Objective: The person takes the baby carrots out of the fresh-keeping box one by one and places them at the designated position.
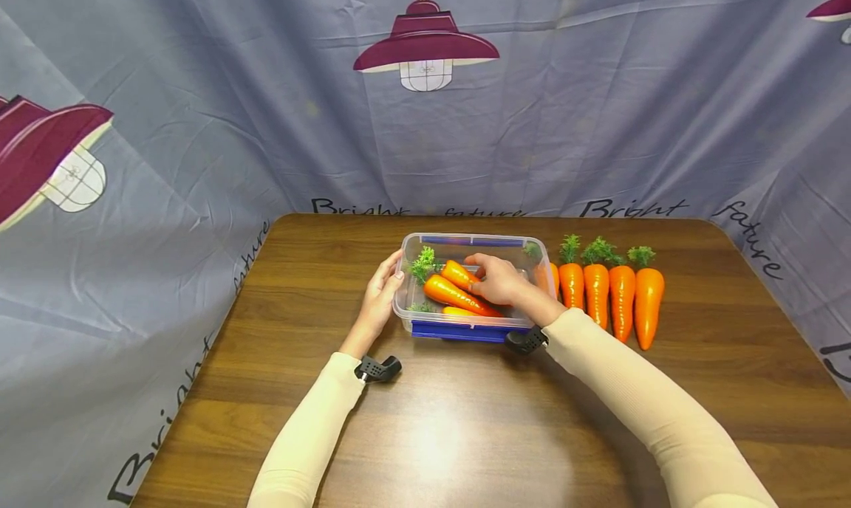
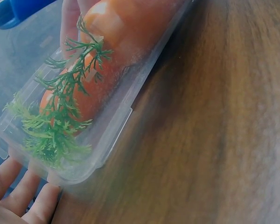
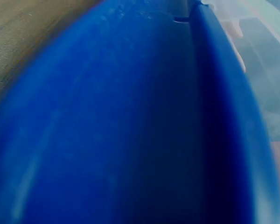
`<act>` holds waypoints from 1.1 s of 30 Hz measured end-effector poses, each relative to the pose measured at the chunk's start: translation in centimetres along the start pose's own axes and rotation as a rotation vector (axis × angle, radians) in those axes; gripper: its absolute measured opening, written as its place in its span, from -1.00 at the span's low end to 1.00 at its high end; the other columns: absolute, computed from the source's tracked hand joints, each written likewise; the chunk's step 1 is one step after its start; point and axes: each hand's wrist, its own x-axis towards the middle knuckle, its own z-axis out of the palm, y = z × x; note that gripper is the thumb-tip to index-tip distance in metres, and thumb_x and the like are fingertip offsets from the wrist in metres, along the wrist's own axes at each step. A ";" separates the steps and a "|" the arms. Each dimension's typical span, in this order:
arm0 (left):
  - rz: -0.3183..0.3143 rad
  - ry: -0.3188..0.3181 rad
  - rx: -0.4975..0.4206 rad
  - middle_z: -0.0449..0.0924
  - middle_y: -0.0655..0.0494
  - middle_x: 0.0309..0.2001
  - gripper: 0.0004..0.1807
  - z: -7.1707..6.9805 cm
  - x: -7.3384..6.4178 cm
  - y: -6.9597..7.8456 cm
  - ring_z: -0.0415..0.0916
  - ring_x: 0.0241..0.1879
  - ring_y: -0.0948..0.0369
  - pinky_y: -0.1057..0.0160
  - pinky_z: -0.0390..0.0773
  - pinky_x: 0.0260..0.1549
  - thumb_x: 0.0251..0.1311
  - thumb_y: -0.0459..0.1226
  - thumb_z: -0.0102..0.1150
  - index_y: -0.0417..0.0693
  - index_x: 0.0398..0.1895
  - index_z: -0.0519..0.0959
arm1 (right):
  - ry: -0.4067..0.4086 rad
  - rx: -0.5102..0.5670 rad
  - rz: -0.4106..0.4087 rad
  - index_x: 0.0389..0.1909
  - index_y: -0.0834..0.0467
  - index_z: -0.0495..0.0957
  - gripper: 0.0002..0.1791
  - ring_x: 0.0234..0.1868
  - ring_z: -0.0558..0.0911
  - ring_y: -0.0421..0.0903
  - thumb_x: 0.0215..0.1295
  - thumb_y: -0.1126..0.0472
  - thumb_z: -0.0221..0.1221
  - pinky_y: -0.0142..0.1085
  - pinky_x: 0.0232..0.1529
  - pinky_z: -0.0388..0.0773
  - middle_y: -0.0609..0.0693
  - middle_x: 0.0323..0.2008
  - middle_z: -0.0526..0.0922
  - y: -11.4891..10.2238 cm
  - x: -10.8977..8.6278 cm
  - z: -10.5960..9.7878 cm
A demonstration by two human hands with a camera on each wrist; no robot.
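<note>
A clear plastic box (image 1: 403,301) with blue side latches (image 1: 459,331) stands on the wooden table. Inside lie several orange toy carrots (image 1: 452,294) with green leafy tops (image 1: 423,263), pointing left. My right hand (image 1: 501,280) reaches into the box, thumb and forefinger on either side of the rear carrot (image 1: 457,273), which it grips. Against the box's left end rests my left hand (image 1: 382,290), fingers fairly straight along the outer wall. Those fingertips show at the box corner in the left wrist view. A blue latch (image 3: 107,116) fills most of the right wrist view.
To the right of the box, several more carrots (image 1: 621,301) lie in a row, leaves toward the back; my right forearm covers part of them. Behind the wooden table (image 1: 319,272) hangs a grey cloth (image 1: 319,124) printed with lamps and lettering.
</note>
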 end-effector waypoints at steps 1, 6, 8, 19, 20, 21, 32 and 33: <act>0.001 0.000 -0.003 0.19 -0.32 0.53 -0.46 0.0 0.0 0.0 0.20 0.49 -0.24 -0.28 0.30 0.40 0.50 -0.40 -0.15 -0.30 0.51 0.21 | -0.006 -0.008 -0.010 0.40 0.18 0.41 -0.38 0.09 0.66 0.18 0.32 0.21 0.26 0.02 0.14 0.58 0.24 0.06 0.71 0.0 0.0 0.0; 0.004 0.003 -0.002 0.19 -0.33 0.53 -0.46 0.0 -0.1 0.0 0.19 0.49 -0.26 -0.31 0.28 0.40 0.51 -0.40 -0.15 -0.29 0.51 0.21 | -0.032 -0.037 -0.043 0.43 0.19 0.38 -0.35 0.11 0.67 0.18 0.30 0.26 0.25 0.01 0.14 0.60 0.25 0.05 0.73 0.0 -0.2 0.2; 0.004 0.003 0.002 0.19 -0.32 0.53 -0.46 0.0 -0.1 0.0 0.19 0.49 -0.25 -0.31 0.29 0.40 0.51 -0.40 -0.15 -0.29 0.51 0.21 | -0.040 -0.041 -0.050 0.44 0.19 0.37 -0.34 0.12 0.67 0.18 0.30 0.28 0.24 0.00 0.14 0.61 0.26 0.06 0.73 0.0 -0.2 0.2; 0.013 -0.002 0.015 0.19 -0.31 0.53 -0.46 0.0 0.0 -0.2 0.20 0.49 -0.25 -0.28 0.31 0.40 0.51 -0.39 -0.15 -0.29 0.51 0.21 | -0.058 -0.036 -0.065 0.48 0.18 0.30 -0.30 0.14 0.68 0.17 0.31 0.30 0.23 0.03 0.19 0.60 0.28 0.08 0.72 0.4 -0.2 0.3; 0.014 -0.003 0.012 0.20 -0.32 0.53 -0.46 0.0 0.0 -0.2 0.21 0.48 -0.25 -0.28 0.32 0.39 0.51 -0.39 -0.15 -0.30 0.51 0.21 | -0.059 -0.033 -0.063 0.48 0.18 0.31 -0.30 0.15 0.67 0.17 0.31 0.30 0.23 0.03 0.18 0.60 0.28 0.08 0.72 0.4 -0.2 0.3; 0.015 -0.004 0.009 0.20 -0.33 0.53 -0.46 0.0 0.0 -0.2 0.21 0.47 -0.25 -0.28 0.32 0.38 0.51 -0.39 -0.15 -0.30 0.51 0.21 | -0.064 -0.028 -0.060 0.48 0.18 0.31 -0.30 0.15 0.67 0.17 0.31 0.30 0.23 0.03 0.18 0.60 0.29 0.08 0.71 0.5 -0.3 0.3; 0.019 0.000 0.001 0.20 -0.33 0.52 -0.45 0.0 -0.1 0.0 0.21 0.47 -0.25 -0.24 0.34 0.39 0.48 -0.39 -0.14 -0.32 0.50 0.22 | -0.063 0.120 -0.067 0.52 0.20 0.23 -0.27 0.13 0.63 0.17 0.31 0.36 0.15 -0.11 -0.02 0.61 0.30 0.08 0.66 0.7 -1.3 -1.2; 0.018 -0.001 0.002 0.20 -0.34 0.52 -0.45 -0.1 -0.1 0.0 0.22 0.47 -0.25 -0.24 0.35 0.38 0.48 -0.39 -0.14 -0.32 0.50 0.21 | -0.058 0.141 -0.066 0.53 0.20 0.21 -0.26 0.15 0.62 0.17 0.32 0.36 0.15 -0.11 -0.02 0.61 0.30 0.09 0.65 0.7 -1.4 -1.4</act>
